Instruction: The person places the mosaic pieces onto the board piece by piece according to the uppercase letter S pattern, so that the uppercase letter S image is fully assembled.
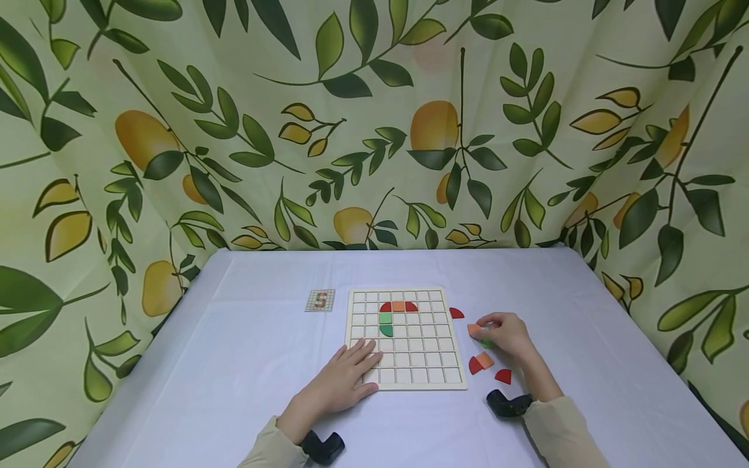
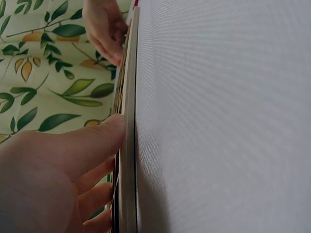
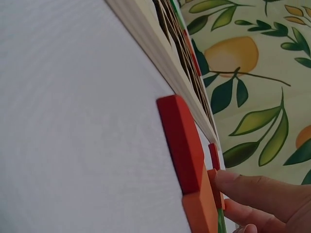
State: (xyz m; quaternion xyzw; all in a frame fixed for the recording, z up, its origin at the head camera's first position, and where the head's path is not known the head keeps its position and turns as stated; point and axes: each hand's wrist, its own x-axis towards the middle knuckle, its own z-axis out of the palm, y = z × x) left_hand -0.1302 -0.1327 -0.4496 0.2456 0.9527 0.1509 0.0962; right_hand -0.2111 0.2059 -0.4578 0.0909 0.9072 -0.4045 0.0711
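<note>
A pale wooden grid board [image 1: 418,357] lies on the table. In its upper rows sit a red quarter-round tile [image 1: 385,307], an orange square tile [image 1: 398,306], another red quarter-round tile [image 1: 412,307], a light green square tile [image 1: 385,318] and a dark green quarter-round tile [image 1: 386,330]. My left hand [image 1: 346,377] rests with spread fingers on the board's lower left corner, its thumb [image 2: 104,141] along the near edge. Right of the board, my right hand [image 1: 508,335] pinches a loose orange square tile [image 1: 473,329] at its side. A green tile [image 1: 486,342] shows partly under those fingers.
Near the right hand lie a red quarter-round tile [image 1: 456,313], a red tile [image 1: 475,365] against an orange square tile [image 1: 484,360], and another red tile [image 1: 503,376]. A small pattern card [image 1: 320,300] lies left of the board. A leafy curtain [image 1: 374,130] hangs behind the table.
</note>
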